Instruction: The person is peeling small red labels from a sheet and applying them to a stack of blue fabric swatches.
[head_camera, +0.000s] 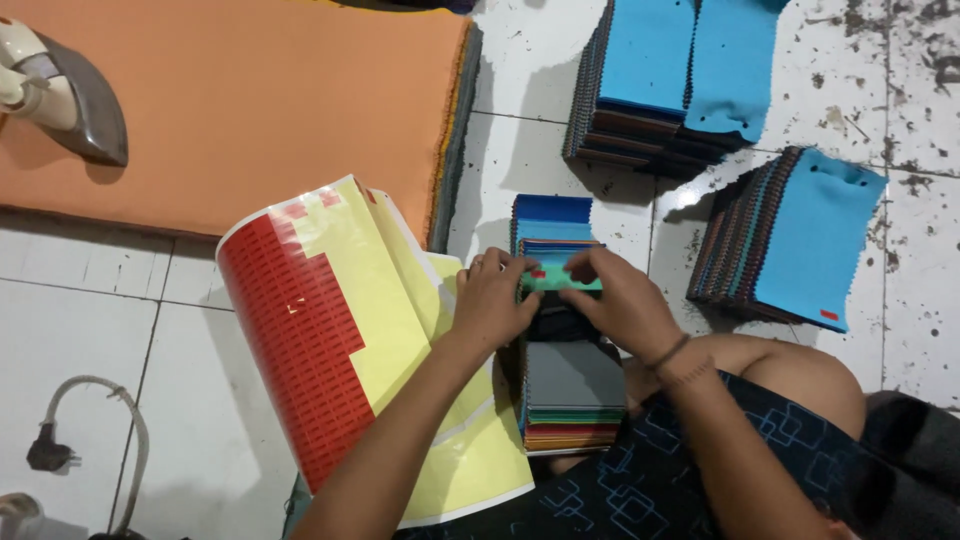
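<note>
We are pressing a small red sticker onto a teal swatch in the fabric swatch stack (570, 380) by our knee; left hand (492, 300) and right hand (612, 298) are pinching it. Next, the red sticker sheet (300, 340) at left needs careful peeling.

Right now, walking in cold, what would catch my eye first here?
Probably the curled yellow backing sheet covered in small red stickers, lying on the white tiled floor at lower left. Just right of it, the left hand and right hand meet over a stack of coloured fabric swatches, fingers on a green one. Behind, a big orange cloth pad carries an iron, and blue-topped swatch piles sit at upper right.
</note>
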